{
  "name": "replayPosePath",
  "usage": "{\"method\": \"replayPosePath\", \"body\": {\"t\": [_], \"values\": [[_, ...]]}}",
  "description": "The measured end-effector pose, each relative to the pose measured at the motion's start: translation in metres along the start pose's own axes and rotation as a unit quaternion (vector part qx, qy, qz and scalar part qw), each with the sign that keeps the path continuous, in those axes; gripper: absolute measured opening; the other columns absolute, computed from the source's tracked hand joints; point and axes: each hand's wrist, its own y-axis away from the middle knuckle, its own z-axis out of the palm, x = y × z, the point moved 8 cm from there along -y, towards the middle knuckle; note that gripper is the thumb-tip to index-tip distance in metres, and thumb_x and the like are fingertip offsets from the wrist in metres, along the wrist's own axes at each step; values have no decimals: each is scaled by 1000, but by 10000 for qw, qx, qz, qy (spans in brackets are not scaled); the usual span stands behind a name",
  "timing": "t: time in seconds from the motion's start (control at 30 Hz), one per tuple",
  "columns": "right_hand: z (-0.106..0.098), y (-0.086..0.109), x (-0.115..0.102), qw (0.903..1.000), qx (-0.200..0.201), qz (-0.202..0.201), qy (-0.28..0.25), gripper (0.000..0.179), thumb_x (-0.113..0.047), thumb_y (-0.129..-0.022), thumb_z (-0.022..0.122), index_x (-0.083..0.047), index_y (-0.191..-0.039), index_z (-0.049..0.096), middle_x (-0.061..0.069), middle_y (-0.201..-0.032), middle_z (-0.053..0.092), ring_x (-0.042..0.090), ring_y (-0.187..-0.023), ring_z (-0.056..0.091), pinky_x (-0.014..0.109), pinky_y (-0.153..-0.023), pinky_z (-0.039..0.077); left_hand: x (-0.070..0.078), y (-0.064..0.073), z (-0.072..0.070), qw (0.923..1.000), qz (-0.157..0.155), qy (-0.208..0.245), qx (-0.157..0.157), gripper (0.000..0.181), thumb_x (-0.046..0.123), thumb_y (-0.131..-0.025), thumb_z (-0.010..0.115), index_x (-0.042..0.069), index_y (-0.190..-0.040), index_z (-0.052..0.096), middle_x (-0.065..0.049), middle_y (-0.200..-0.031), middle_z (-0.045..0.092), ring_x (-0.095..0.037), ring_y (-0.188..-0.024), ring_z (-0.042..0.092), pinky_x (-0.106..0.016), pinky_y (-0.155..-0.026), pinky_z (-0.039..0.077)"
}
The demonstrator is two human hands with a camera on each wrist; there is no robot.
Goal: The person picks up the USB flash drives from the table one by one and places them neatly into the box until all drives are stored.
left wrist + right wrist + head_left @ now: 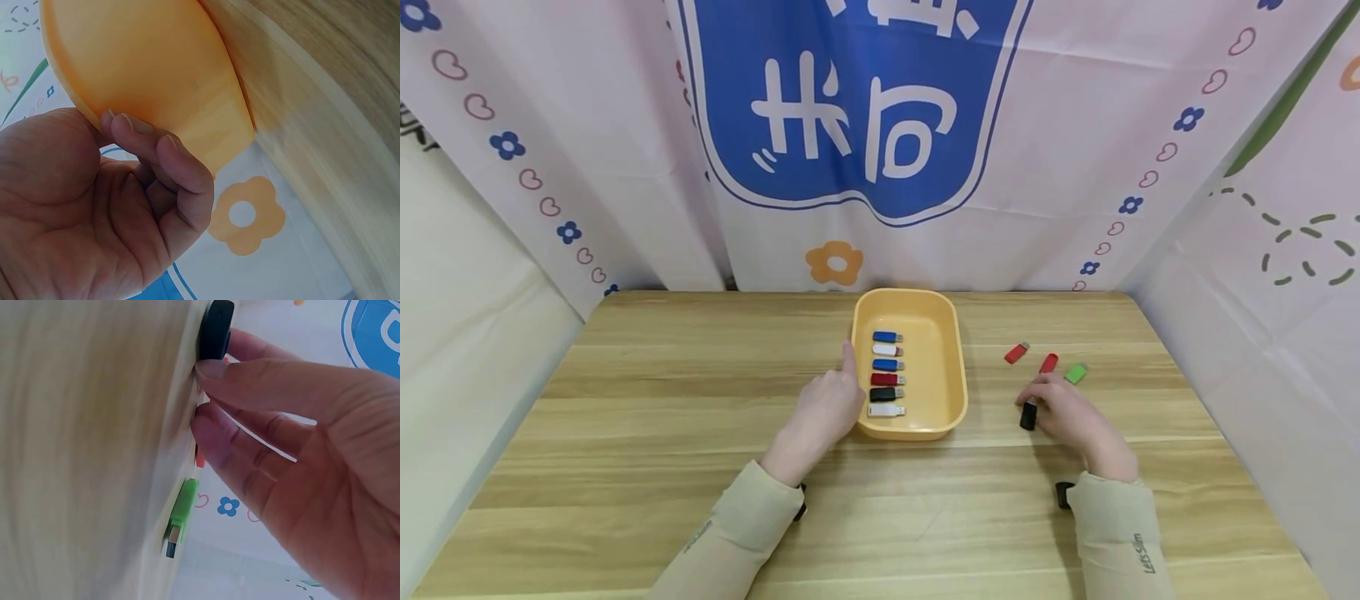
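Presumably light, stiff and slightly slippery, the black USB stick (1028, 416), pinched by the right hand (1070, 417), suits casing-side holds; the left hand (823, 406) grips the tray (931, 367).

Through the head camera I read "LetsSlim", in dark print, on the beige fabric sleeve of the right arm (1108, 521). Beige fabric sleeve of the left arm (752, 512): dark print too small for me. Blue shield-shaped panel (857, 92) on the pale cloth backdrop (1052, 167): big white characters, upper ones cut off, can't read surely. White cloth at far left (460, 250): dark lettering, cropped, illegible.
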Motion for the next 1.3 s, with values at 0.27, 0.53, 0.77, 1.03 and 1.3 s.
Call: {"method": "replayPosePath", "body": {"t": [0.27, 0.53, 0.77, 1.03, 1.3], "values": [[3, -3, 4, 9988, -420, 181, -194, 24, 11, -75, 71, -6, -91, 74, 6, -84, 65, 16, -79, 55, 33, -72, 47, -1, -1, 3, 9999, -78, 63, -96, 73, 13, -96, 58, -10, -154, 21, -2, -54, 49, -14, -44, 46, -25, -39, 33], [5, -3, 3, 9969, -671, 272, -319, 18, 5, -77, 77, -4, -92, 73, 4, -82, 65, 15, -78, 55, 30, -70, 45, -2, -1, 4, 9996, -149, 38, -219, 74, 13, -97, 58, -9, -155, 18, -2, -54, 49, -14, -44, 46, -24, -40, 32], [4, -1, 4, 9934, -912, 451, -529, 13, 1, -82, 75, -4, -93, 72, 4, -84, 68, 12, -77, 59, 30, -70, 49, -3, -2, 4, 9997, -141, 26, -218, 73, 14, -97, 57, -9, -155, 18, -3, -54, 50, -15, -44, 46, -25, -39, 32], [-5, 0, 1, 9940, -709, 602, -584, 13, -2, -86, 73, -3, -99, 72, 4, -84, 67, 13, -77, 57, 29, -71, 49, -1, -2, 3, 9999, -85, 30, -132, 73, 13, -97, 57, -10, -154, 19, -3, -54, 49, -15, -44, 47, -27, -40, 35], [-22, -2, -10, 9984, -132, 255, -495, 13, -2, -87, 72, -1, -100, 73, 4, -85, 70, 10, -76, 58, 28, -70, 52, -1, -1, 3, 9999, -96, -31, -138, 74, 14, -97, 59, -11, -154, 19, -2, -53, 49, -14, -43, 46, -25, -39, 33]]}}
